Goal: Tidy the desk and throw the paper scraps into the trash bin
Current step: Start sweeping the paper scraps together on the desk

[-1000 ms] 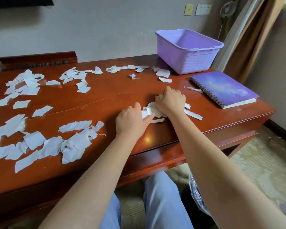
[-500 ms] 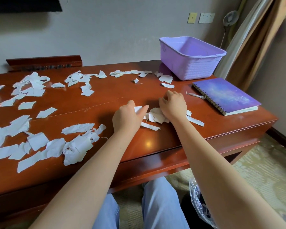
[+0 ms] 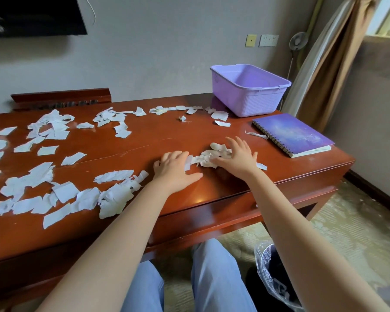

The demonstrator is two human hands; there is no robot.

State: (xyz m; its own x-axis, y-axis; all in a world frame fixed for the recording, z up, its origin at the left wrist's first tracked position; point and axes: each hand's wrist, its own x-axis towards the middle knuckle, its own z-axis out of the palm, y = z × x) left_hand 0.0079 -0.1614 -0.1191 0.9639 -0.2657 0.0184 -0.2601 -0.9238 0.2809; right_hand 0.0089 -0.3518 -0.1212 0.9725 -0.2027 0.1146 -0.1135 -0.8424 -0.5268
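Observation:
White torn paper scraps lie all over the red-brown wooden desk (image 3: 167, 136). A small heap of scraps (image 3: 208, 155) sits between my hands near the front right. My left hand (image 3: 175, 168) lies flat on the desk, fingers spread, touching the heap's left edge. My right hand (image 3: 239, 155) rests on the heap's right side with fingers spread over it. A larger pile of scraps (image 3: 113, 194) lies to the left near the front edge. The trash bin with a clear bag (image 3: 273, 278) stands on the floor at my right, partly hidden by my right arm.
A purple plastic basket (image 3: 249, 102) stands at the desk's back right, with a purple spiral notebook (image 3: 291, 134) in front of it. More scraps (image 3: 52, 129) cover the left and back of the desk. My knees are under the front edge.
Both hands have opened from curled to flat with fingers spread, and the heap between them has stretched out sideways. The camera has tilted up.

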